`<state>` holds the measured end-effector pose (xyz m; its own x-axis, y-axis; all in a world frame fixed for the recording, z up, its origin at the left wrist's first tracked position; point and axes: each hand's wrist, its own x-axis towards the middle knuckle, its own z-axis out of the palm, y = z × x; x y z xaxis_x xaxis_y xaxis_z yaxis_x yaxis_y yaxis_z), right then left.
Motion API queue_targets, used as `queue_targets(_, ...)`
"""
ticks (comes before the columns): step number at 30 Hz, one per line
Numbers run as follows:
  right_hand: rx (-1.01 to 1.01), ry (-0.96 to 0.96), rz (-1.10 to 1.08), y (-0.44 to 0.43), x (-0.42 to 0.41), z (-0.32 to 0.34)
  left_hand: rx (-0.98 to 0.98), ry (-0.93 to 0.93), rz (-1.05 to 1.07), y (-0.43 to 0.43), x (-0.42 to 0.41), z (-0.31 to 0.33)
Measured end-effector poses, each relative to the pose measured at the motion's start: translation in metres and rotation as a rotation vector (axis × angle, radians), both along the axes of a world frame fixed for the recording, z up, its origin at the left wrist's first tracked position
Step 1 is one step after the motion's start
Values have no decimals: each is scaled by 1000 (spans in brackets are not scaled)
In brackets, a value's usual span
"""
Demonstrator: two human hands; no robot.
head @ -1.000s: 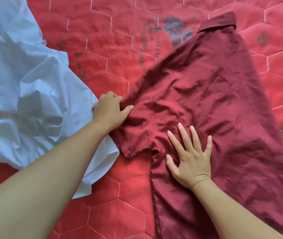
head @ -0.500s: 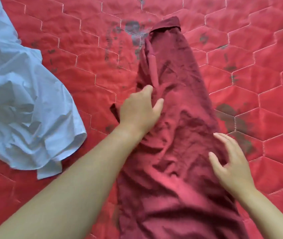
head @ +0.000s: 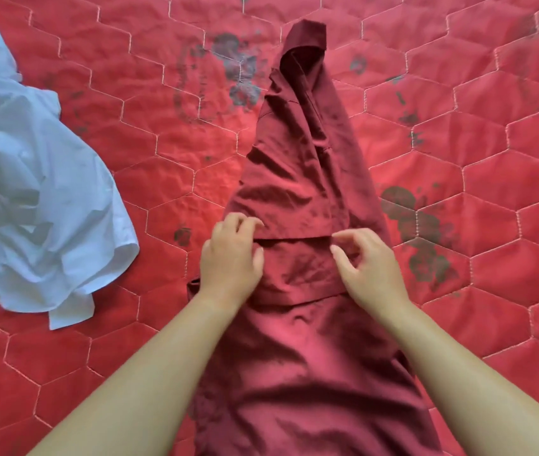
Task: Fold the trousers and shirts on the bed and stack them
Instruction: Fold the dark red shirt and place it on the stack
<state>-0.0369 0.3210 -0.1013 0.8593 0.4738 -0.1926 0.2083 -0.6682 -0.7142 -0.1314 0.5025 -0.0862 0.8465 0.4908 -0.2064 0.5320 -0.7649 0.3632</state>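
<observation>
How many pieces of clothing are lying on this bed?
2. A dark red shirt lies lengthwise in the middle of the red quilt; a crumpled white garment sits at the left edge, cut off by the frame. Others may lie out of view.

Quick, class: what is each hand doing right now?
Left hand: pinching the maroon shirt at the sleeve hem.
Right hand: curled at the hem; grip cannot be told.

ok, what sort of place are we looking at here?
Probably a bedroom, looking down at a bed. A red quilted cover with hexagon stitching fills the view, a maroon shirt lies part-folded on it, and a crumpled white garment sits to its left. No walls or furniture show, so it's a guess.
</observation>
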Motion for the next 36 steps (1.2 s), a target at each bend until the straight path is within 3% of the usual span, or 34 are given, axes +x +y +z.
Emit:
queue_targets(4, -106, 75, -77, 39, 17, -17, 60, 100, 34, 29, 11, -20)
queue_targets(7, -117, 100, -145, 56, 26, -22, 2, 11, 49, 48, 15, -24)
queue_targets(13, 252, -45, -204, 86, 35, 14, -141, -297, 229, 74, 19, 1)
queue_targets(18, 417, -174, -310, 100, 40, 49, -208, -471, 78, 86, 14, 31)
queue_targets(22, 292, -150, -310, 78, 34, 52, -275, -267, -113, 80, -10, 24)
queue_targets(25, -72, -45, -153, 51, 28, 36, -321, -17, -204, 62, -25, 12)
queue_targets(27, -273, 27, -52, 42, 27, 25, -289, -24, -112, 58, -22, 4)
queue_targets(31, -195, -55, -20, 64, 52, 19, -281, -194, 144, 64, 18, -8)
queue_targets(36, -87, -116, -63, 112, 107, 5, -244, -244, 192, 81, 88, -20)
